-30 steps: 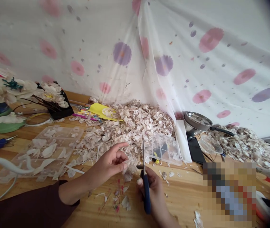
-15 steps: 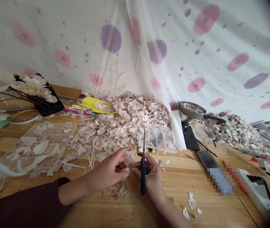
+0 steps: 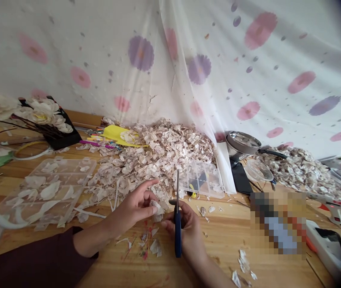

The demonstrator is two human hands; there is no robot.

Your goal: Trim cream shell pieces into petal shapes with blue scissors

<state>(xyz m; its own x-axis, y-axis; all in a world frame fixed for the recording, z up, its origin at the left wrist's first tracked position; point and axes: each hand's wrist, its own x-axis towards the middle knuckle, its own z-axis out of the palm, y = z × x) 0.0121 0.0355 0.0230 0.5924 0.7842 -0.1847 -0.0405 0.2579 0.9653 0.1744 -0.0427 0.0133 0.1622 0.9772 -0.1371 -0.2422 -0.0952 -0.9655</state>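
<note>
Pinching one papery, crinkled flake (image 3: 157,211)

No text, label, brand, number or sign is presenting legibly. The hanging sheet (image 3: 104,28) is bearing a floral print (image 3: 141,53) without readable characters; a pixelated patch (image 3: 278,228) on the tabletop (image 3: 226,240) is blocking any reading there.

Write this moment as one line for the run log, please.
left hand: pinching pale flake | right hand: holding blue-handled scissors | beyond hands: heap of pale flakes | leftward: clear divided case
</note>
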